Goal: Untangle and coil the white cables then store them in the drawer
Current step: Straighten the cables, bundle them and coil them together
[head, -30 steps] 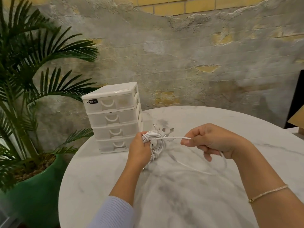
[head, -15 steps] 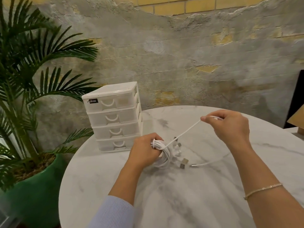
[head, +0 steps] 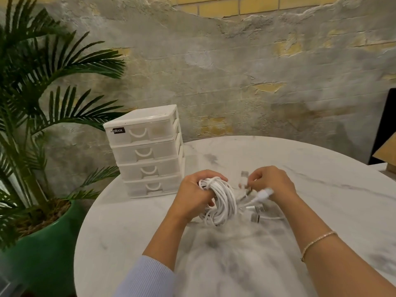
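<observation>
- Marble-look white round table [head: 321, 189] with grey veining filled the lower view.
- White cables [head: 222, 200] sat in a looped bundle just above the tabletop, near its middle.
- Left hand [head: 194, 195] gripped the bundle, fingers curled through the loops.
- Right hand [head: 273, 183] was close beside the coil, fingers curled and pinching a loose cable end; blurred, connector plugs dangled below.
- White four-drawer unit [head: 147, 153] stood on the table's left rear edge, all drawers closed, just beside the left hand.
- Green pot [head: 42, 249] with a palm plant [head: 42, 82] stood left of the table.
- Rough grey plaster wall [head: 235, 71] behind, yellow brick showing at top.
- Thin bracelet [head: 318, 241] on the right wrist; pale blue sleeve [head: 147, 279] on the left arm.
</observation>
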`<state>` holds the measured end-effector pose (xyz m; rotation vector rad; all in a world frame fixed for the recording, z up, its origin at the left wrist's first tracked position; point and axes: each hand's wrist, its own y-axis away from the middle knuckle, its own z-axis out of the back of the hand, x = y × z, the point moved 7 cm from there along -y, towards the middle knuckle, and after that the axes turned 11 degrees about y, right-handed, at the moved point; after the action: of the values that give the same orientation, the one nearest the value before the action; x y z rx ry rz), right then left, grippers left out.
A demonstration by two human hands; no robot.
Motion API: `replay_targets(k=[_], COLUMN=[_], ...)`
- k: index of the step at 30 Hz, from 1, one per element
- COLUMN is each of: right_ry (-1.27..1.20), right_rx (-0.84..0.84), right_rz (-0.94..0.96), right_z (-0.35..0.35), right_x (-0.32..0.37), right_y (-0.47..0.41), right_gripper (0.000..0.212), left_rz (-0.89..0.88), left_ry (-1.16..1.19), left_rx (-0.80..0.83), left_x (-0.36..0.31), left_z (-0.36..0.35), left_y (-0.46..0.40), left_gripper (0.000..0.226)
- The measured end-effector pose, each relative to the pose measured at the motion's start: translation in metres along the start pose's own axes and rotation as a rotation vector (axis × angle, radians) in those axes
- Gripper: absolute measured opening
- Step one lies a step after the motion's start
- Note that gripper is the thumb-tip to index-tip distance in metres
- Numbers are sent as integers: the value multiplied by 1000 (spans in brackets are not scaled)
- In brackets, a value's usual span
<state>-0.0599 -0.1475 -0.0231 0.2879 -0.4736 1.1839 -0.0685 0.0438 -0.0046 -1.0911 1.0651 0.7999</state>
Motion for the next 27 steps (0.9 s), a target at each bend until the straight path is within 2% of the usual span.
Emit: replay_targets(k=[2,4,6,7,8,10,12,13,16,20,22,27], right_ry=[89,145,16,-61,-88,11,170,217,233,285,276,156], right_rx=[-94,-261,-388,-396,-347,-117,66,82,-21,-109,-138,-246], right_rz=[29,36,102,179,284,495,596,598,516,454,431,433], right_z=[6,23,40,44,43,21,-11,-22,-29,-25,-23,-14], right_x=[-1,5,22,35,51,85,103,105,103,98,94,91], right_y=[-1,4,19,28,39,62,78,79,71,61,58,55], right_gripper=[24,29,20,13,9,15,18,20,28,28,29,27], left_rz=[21,27,23,26,30,54,105,138,229,351,378,387], left_ry=[-23,-79,-149,-170,-177,-145,-111,-95,136,491,558,510], left_rx=[-135,-268,-389,-448,-502,-595,-654,-669,-649,-491,-418,-330], left_x=[4,7,8,10,11,17,26,30,46,55,54,52], left_z=[13,25,34,38,41,49,54,55,52,33,26,28], left_y=[-2,-3,-2,-2,-2,-1,0,1,-2,-10,-12,-15], left_gripper=[38,35,30,27,25,20,16,16,21,19,23,19])
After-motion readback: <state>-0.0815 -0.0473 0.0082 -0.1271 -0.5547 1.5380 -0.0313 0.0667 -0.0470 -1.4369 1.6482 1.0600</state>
